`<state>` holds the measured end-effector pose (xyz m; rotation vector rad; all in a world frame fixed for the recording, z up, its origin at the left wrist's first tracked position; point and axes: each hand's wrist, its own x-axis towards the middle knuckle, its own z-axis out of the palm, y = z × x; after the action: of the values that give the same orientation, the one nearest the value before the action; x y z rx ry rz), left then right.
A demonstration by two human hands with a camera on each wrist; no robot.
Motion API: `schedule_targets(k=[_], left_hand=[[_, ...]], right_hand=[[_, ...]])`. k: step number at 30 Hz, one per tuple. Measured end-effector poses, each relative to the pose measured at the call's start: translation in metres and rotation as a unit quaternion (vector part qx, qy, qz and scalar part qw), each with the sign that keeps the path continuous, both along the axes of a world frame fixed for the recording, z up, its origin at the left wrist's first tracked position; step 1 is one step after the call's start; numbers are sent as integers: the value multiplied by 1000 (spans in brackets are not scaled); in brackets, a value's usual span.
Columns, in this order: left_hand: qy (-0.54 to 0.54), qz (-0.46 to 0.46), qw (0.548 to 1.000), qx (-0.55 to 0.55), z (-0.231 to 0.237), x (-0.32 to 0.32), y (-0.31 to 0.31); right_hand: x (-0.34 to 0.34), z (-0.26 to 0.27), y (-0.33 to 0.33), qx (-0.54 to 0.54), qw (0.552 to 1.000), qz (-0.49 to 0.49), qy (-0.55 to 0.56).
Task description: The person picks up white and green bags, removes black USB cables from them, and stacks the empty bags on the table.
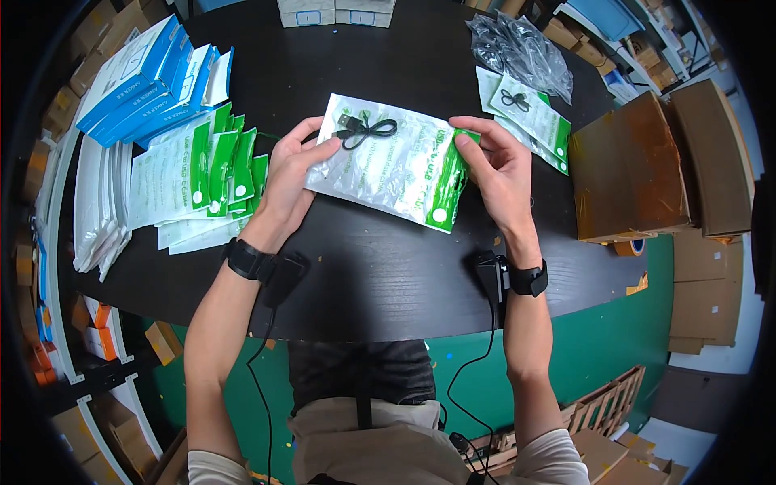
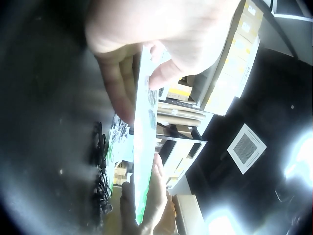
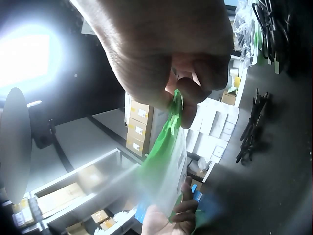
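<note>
Both hands hold up a white and green plastic pouch (image 1: pixel 396 166) above the black table. My left hand (image 1: pixel 287 174) pinches its left edge, thumb on top. At the green right end my right hand (image 1: pixel 501 174) pinches the corner between thumb and fingers. A small coiled black cable with a USB plug (image 1: pixel 368 129) shows at the pouch's upper left. In the left wrist view the pouch (image 2: pixel 145 127) appears nearly edge-on under the left hand (image 2: pixel 161 34). The right wrist view has the right hand (image 3: pixel 161 54) gripping the green end (image 3: pixel 164 142).
Blue boxes (image 1: pixel 145 81), green-white pouches (image 1: pixel 182 174) and a white stack (image 1: pixel 101 194) lie at left. At right are more pouches (image 1: pixel 533 121), clear plastic bags (image 1: pixel 521 52) and a cardboard box (image 1: pixel 630 170). White boxes (image 1: pixel 335 12) stand at the back. Cords hang from both wrists.
</note>
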<state>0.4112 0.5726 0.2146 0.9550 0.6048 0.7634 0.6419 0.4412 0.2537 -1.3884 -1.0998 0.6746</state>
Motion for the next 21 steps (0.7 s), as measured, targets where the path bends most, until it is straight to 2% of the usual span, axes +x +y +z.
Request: schedule_targets(k=[7,21], left_hand=[[0,8,1000,3,-3,0,1],[-6,4,1000,-5,0,0,0]], right_hand=[[-3,2,-1,-23,1000,22,0],[9,-9,-2,-79,993,44,-81]])
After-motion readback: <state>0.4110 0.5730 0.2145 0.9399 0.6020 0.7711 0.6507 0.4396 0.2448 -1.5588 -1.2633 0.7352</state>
